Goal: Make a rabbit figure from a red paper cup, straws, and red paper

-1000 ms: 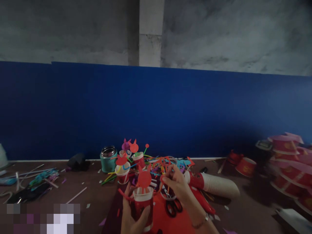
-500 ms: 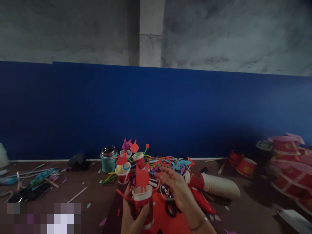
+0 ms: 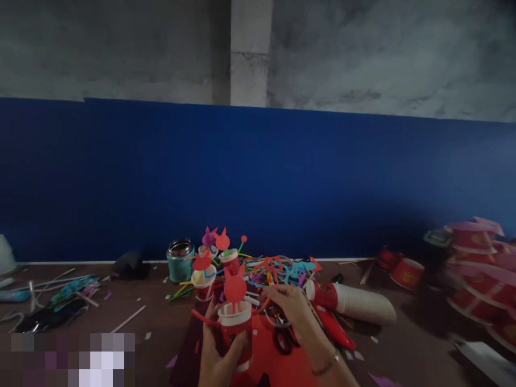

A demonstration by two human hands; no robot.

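My left hand point(image 3: 221, 344) is wrapped round a red paper cup point(image 3: 237, 336) with a white rim, held upright. A red paper cat-like head point(image 3: 235, 288) with pointed ears stands up from the cup's mouth. One red straw point(image 3: 205, 317) sticks out of the cup's left side, and another red straw point(image 3: 261, 308) reaches out on the right. My right hand point(image 3: 288, 303) has its fingertips pinched at the outer end of that right straw; its tip is hidden by the fingers. Black-handled scissors point(image 3: 282, 341) lie on red paper point(image 3: 274, 363) beneath.
Several decorated cups point(image 3: 203, 282) stand behind, beside a teal thermos point(image 3: 180, 260). Cut paper scraps point(image 3: 298, 271) and straws are heaped at the back. Stacked cups point(image 3: 355, 303) lie on the right. Red cup constructions point(image 3: 475, 279) stand far right, before a blue wall panel point(image 3: 258, 183).
My right hand has lowered slightly and its fingers have drawn together at the right straw. The left hand still holds the cup in almost the same place.
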